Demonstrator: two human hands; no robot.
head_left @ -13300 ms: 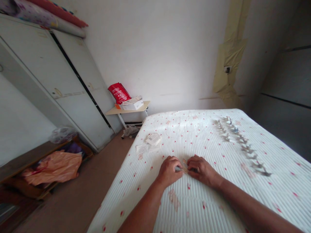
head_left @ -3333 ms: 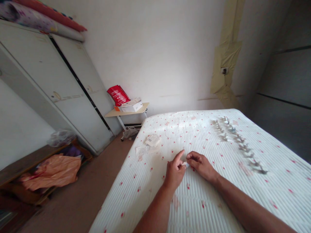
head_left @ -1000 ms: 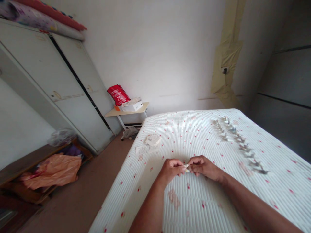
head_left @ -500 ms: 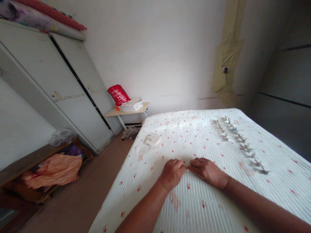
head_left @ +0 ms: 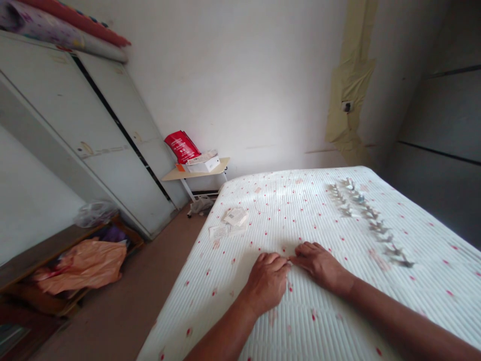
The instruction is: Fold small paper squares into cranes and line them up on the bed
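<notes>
A white mattress with a ribbed fabric cover, dotted red and printed with faded peach patches (head_left: 300, 321), fills the foreground. Near its middle, the left hand (head_left: 267, 282) rests knuckles up, fingers bent and bunched; the right hand (head_left: 323, 266) faces it, fingers curled, thumb and forefinger reaching toward the left fingertips until they meet. Whether either grips anything cannot be told, as the fingers cover the meeting point, where a small pale piece of folded paper showed a second ago.

Toward the mattress's left edge lie thin, flat, off-white printed paper squares (head_left: 236, 216), loosely overlapping. On its right side stand small, sharp-pointed grey-white folded paper figures (head_left: 380, 228) in two slanting rows. Beyond the mattress's far left corner, a glossy red plastic bag (head_left: 182, 146) leans by a smooth white cardboard box (head_left: 205, 164) on a small pale-topped table (head_left: 176, 174).

Since that earlier view, the left hand has rolled over to show its back; squares and figures lie unchanged.
</notes>
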